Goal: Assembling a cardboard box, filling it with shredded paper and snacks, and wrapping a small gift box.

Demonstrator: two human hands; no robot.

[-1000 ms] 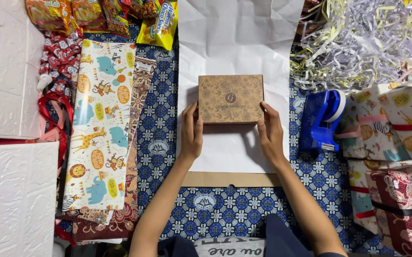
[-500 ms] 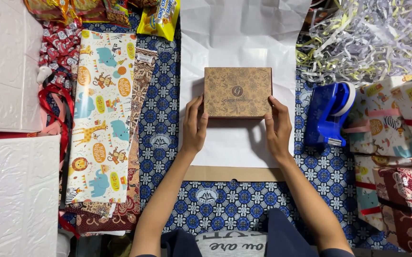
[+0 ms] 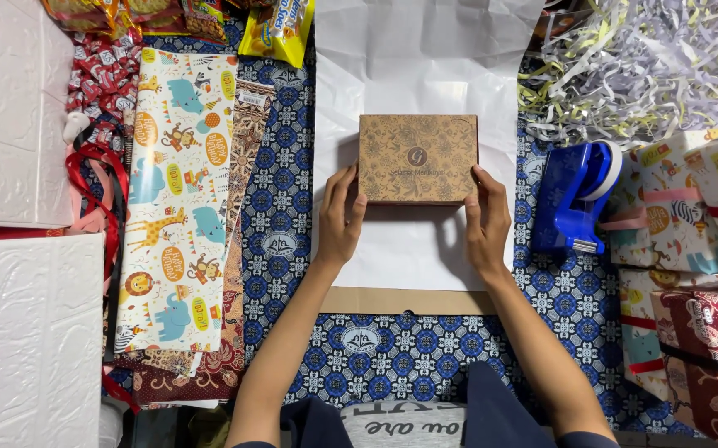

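Observation:
A flat brown patterned cardboard box (image 3: 417, 158) lies on a white sheet of paper (image 3: 425, 50) spread over a blue patterned cloth. My left hand (image 3: 341, 217) rests on the paper with its fingertips against the box's near left corner. My right hand (image 3: 487, 221) mirrors it, fingertips touching the near right corner. Both hands press the box from its sides; neither lifts it.
A blue tape dispenser (image 3: 573, 197) sits right of the paper. Wrapped gift boxes (image 3: 691, 249) and shredded paper (image 3: 649, 58) lie at the right. Animal-print wrapping paper (image 3: 175, 199), white foam panels (image 3: 19, 332), red ribbon and snack packets (image 3: 280, 29) lie at the left and top.
The box and both hands have shifted a little farther up the white sheet; my hands keep the same hold on its near corners.

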